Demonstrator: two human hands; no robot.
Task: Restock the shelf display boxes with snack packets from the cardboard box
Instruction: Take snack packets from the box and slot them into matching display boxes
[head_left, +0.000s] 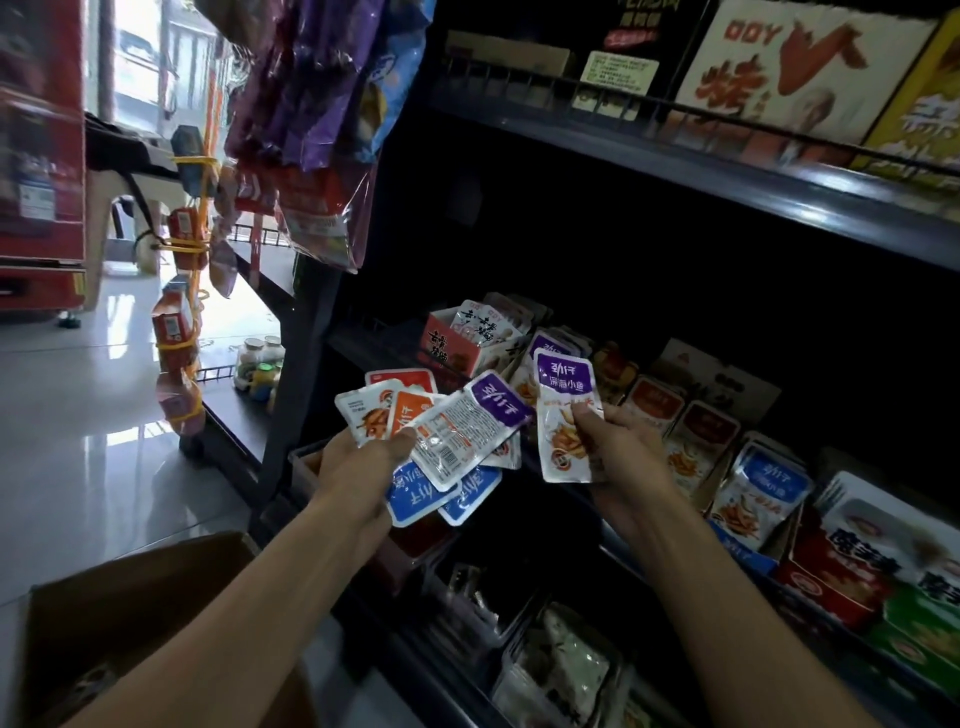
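Observation:
My left hand (358, 467) grips a fanned bunch of snack packets (447, 447): orange, blue and one purple-topped, lying face down. My right hand (618, 447) pinches a single purple-topped packet (563, 415) upright by its right edge, just in front of the middle shelf. Behind it stand the display boxes: a red-and-white one (449, 345) at the left, then rows of purple packets (550, 345), red packets (660, 402) and blue packets (763, 488). The open cardboard box (135, 603) sits low at the bottom left, beneath my left forearm.
A dark shelf unit holds large boxes on the upper shelf (800, 78) and clear packets on the lower shelf (561, 665). Hanging snack bags (311, 130) and a strip of orange packets (179, 332) dangle at the shelf's left end. A glossy tiled floor (78, 441) lies to the left.

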